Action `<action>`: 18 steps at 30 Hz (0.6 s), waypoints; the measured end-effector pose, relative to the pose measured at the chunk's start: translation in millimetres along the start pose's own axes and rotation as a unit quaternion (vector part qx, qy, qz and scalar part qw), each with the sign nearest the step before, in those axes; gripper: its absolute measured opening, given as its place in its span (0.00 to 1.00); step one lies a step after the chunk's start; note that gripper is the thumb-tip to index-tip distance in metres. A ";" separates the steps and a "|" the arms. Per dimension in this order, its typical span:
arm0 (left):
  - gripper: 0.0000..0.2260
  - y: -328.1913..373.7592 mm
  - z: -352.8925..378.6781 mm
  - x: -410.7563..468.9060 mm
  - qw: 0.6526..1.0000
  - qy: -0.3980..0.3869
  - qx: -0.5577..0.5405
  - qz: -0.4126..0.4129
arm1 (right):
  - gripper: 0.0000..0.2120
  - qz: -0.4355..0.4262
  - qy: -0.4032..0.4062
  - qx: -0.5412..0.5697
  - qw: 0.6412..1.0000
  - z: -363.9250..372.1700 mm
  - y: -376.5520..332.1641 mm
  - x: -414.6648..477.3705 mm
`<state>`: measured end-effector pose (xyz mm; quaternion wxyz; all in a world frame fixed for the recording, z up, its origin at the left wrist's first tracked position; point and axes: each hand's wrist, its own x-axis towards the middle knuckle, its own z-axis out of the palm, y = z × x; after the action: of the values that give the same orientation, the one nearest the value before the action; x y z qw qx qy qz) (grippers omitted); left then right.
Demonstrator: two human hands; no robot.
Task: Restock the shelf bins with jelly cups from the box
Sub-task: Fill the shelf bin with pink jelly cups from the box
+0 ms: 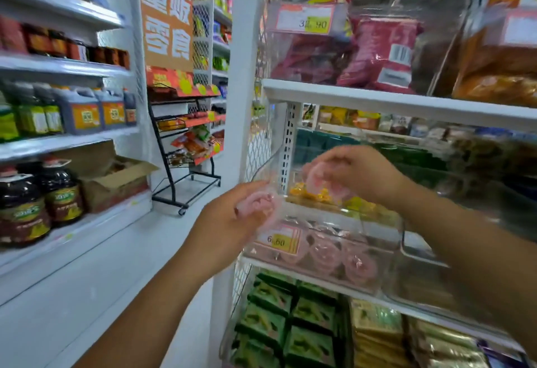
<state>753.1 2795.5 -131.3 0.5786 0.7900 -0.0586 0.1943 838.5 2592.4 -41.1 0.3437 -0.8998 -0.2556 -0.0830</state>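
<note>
My left hand (232,216) holds a pink jelly cup (257,203) at the left corner of a clear shelf bin (374,223). My right hand (360,174) grips another pink jelly cup (318,178) over the open top of that bin. Several pink jelly cups (334,254) lie inside the bin behind its clear front, next to a price tag (277,241) reading 6.60. Yellow sweets (312,193) show farther back in the bin. The box is not in view.
A white shelf board (406,103) runs just above the bin, with red snack bags (380,56) on it. Green packets (290,318) fill the bin below. A black wire rack (186,164) and an open cardboard box (116,178) stand across the aisle at left.
</note>
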 end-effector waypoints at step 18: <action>0.13 -32.6 -14.8 21.1 0.990 -0.030 0.124 0.063 | 0.10 0.227 -0.256 -0.093 0.935 106.6 73.8 154.4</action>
<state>779.3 2822.7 -148.7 0.4606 0.8558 -0.1014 0.2127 1005.9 2678.3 -113.4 0.1911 -0.9525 -0.1149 0.2074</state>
